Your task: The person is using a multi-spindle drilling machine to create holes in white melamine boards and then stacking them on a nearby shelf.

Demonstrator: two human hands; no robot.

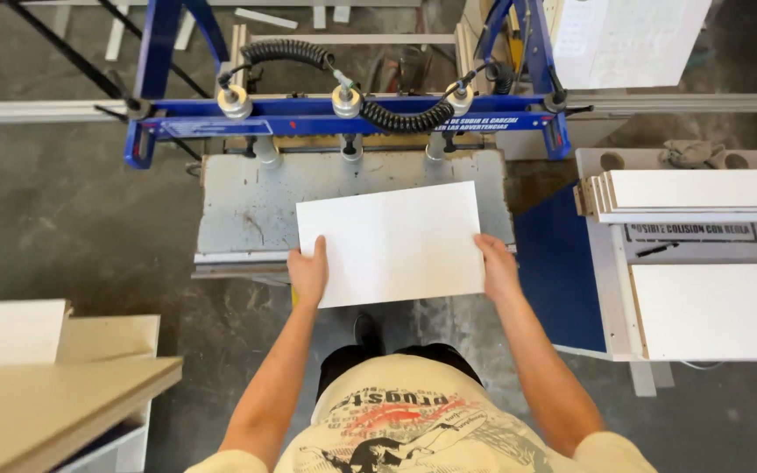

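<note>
A white rectangular panel [392, 241] lies flat on the grey machine table [238, 206], its near edge overhanging the table's front. My left hand [308, 273] grips the panel's near left corner, thumb on top. My right hand [496, 267] holds the near right edge the same way. Behind the panel, a blue crossbar [343, 121] carries three round clamp heads and a coiled black hose.
A stack of white panels [703, 194] rests on a white cart at the right, with another white panel [711, 311] on its lower shelf beside a black pen. Pale boards [45, 385] sit at the lower left. The floor is bare concrete.
</note>
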